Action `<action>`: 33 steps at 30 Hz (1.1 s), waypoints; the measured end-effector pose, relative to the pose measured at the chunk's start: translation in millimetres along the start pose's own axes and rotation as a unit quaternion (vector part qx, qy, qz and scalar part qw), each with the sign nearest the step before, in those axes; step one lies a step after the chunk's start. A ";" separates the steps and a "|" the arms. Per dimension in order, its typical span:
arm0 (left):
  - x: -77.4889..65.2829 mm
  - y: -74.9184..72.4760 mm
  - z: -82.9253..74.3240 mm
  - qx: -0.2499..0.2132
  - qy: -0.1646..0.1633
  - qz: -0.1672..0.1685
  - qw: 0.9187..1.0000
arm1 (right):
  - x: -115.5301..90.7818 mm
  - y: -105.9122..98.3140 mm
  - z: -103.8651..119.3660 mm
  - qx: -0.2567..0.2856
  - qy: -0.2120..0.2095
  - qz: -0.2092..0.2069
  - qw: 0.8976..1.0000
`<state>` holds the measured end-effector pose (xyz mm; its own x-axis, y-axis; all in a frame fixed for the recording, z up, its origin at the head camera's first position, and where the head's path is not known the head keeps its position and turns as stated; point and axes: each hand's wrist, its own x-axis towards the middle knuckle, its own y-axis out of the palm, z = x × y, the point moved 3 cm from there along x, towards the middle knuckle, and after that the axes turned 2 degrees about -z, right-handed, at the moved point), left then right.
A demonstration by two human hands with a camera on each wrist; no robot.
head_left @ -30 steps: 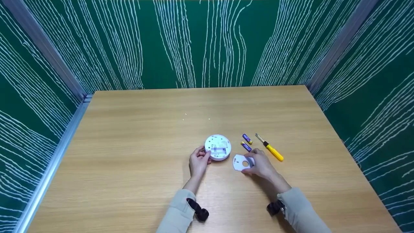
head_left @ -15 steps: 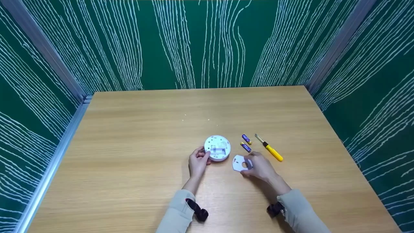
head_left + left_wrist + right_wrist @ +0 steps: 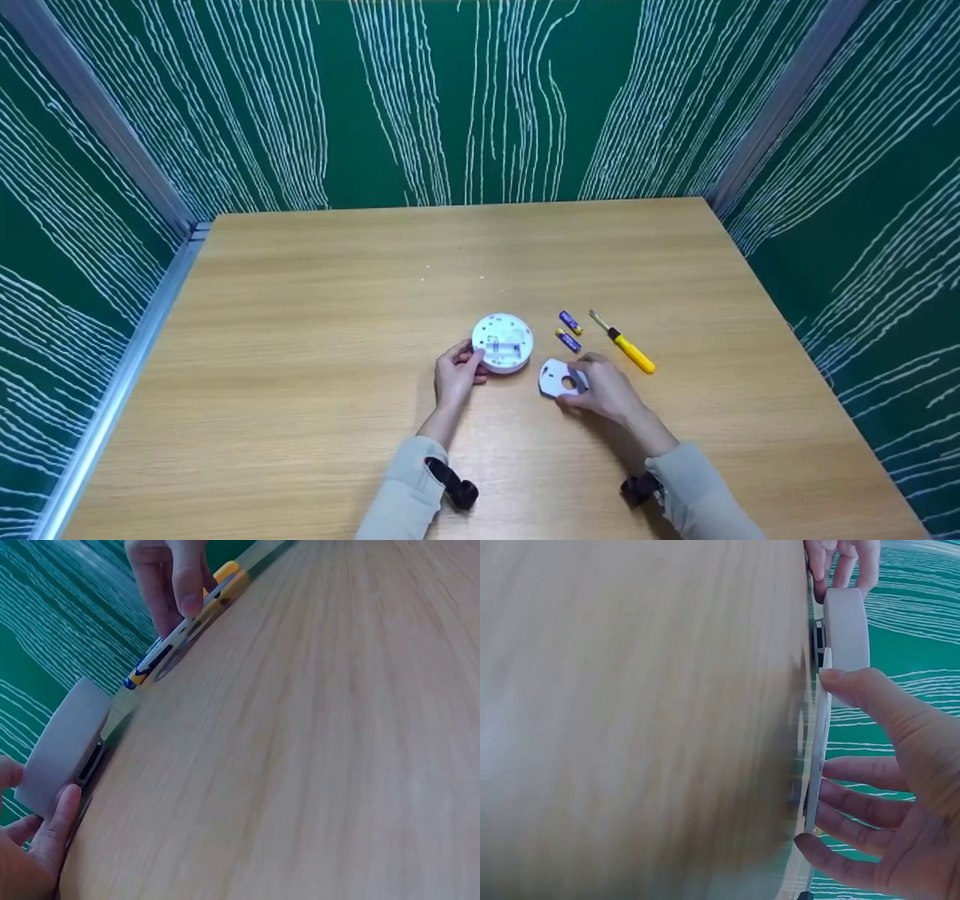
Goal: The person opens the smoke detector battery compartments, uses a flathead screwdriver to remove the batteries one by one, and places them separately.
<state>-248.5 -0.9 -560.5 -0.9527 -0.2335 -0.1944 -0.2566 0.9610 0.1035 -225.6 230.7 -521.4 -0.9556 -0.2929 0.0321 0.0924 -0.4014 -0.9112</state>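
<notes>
A round white device (image 3: 502, 330) with a two-slot battery compartment facing up is held at its left edge by my left hand (image 3: 454, 381). The thumb lies on the top face and the fingers are around the side. My right hand (image 3: 611, 391) pinches a flat white plate (image 3: 552, 373) with a round hole, thumb and fingers on opposite edges. In the left wrist view the plate slants close over the table, its shadow beneath. From the right wrist view, the plate (image 3: 819, 750) is seen edge-on, overlapping the device (image 3: 847, 630).
Two purple-and-yellow batteries, one farther (image 3: 570, 322) and one nearer (image 3: 568, 340), lie just beyond the right hand. A screwdriver with a yellow handle (image 3: 634, 352) lies to their right. Small white specks (image 3: 481, 277) dot the wooden table (image 3: 300, 360). Green walls (image 3: 480, 97) stand around it.
Both hands keep their grips and stay almost in place. The white plate has tilted slightly, with its left edge now showing. The head view has shifted a little.
</notes>
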 end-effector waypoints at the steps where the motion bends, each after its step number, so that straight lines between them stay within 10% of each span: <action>1: 0.5 -0.6 -0.3 0.000 -0.002 0.002 1.000 | -0.4 -0.6 0.3 0.001 0.001 -0.001 1.000; 33: 23.1 -4.4 -17.0 0.074 0.017 -0.015 0.997 | -2.3 -6.1 13.9 0.074 0.020 -0.024 0.997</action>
<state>-272.1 -13.1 -548.8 -0.9502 -0.2658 -0.1628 -0.2616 0.9640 -0.0471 -220.1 221.8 -510.2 -0.9699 -0.2371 0.0562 0.0829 -0.5380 -0.8389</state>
